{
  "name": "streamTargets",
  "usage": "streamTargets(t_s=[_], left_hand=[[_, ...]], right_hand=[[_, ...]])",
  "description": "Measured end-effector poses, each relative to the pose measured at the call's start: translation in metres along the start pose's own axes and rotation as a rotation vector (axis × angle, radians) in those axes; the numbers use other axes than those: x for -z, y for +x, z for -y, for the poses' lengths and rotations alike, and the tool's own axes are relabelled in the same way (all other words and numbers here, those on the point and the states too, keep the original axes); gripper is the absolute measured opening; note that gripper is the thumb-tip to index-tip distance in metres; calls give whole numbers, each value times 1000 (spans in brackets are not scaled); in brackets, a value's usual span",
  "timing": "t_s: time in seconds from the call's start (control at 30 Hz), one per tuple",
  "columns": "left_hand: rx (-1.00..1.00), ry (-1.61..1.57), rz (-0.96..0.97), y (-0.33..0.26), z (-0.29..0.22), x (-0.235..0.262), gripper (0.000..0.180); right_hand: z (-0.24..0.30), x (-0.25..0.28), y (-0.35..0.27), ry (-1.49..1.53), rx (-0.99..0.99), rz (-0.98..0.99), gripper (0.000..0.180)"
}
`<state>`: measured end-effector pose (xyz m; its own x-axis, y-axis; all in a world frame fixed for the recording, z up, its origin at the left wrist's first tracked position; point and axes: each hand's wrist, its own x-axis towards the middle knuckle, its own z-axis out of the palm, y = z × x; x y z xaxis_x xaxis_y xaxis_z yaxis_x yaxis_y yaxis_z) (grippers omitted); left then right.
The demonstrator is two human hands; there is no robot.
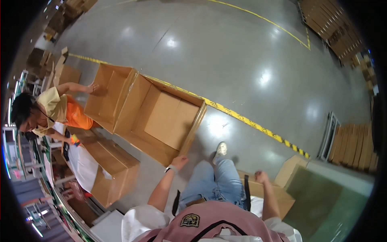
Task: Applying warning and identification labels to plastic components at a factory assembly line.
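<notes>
My left hand (pixel 179 162), a pale band at its wrist, is at the near corner of a large open cardboard box (pixel 155 151). Its fingers are curled at the box's rim; what lies under them is partly hidden. Inside, the box shows bare brown board. My right hand (pixel 261 177) hangs at my right side in a loose fist with nothing visible in it. It is above another cardboard box (pixel 284 197), whose flap stands up. Adjoining the large box on its far left is a second open box (pixel 105 86), touched by a co-worker's hand (pixel 92 88).
A co-worker in orange (pixel 76 115) stands at the left, near an open carton (pixel 127 177) with white sheeting (pixel 82 161). Yellow-black floor tape (pixel 250 121) runs past the boxes. A greenish panel (pixel 322 201) and stacked flat cartons (pixel 350 145) are at the right.
</notes>
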<state>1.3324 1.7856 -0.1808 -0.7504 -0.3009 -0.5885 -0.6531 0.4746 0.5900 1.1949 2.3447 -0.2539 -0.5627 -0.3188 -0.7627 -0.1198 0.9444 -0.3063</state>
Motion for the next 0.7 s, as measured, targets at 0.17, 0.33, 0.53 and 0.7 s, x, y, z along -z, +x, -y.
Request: streamTargets(t_s=[0.17, 0.33, 0.53, 0.7], left_hand=[[436, -174, 182, 17, -10, -46, 34], [607, -321, 431, 91, -59, -68, 32], [594, -799, 94, 318, -109, 19, 36], [-132, -868, -168, 535, -277, 225, 17]], right_hand=[[40, 418, 146, -77, -255, -696, 23], [188, 610, 271, 172, 233, -745, 24], [376, 615, 413, -8, 460, -136, 30], [350, 602, 489, 100, 383, -81, 27]])
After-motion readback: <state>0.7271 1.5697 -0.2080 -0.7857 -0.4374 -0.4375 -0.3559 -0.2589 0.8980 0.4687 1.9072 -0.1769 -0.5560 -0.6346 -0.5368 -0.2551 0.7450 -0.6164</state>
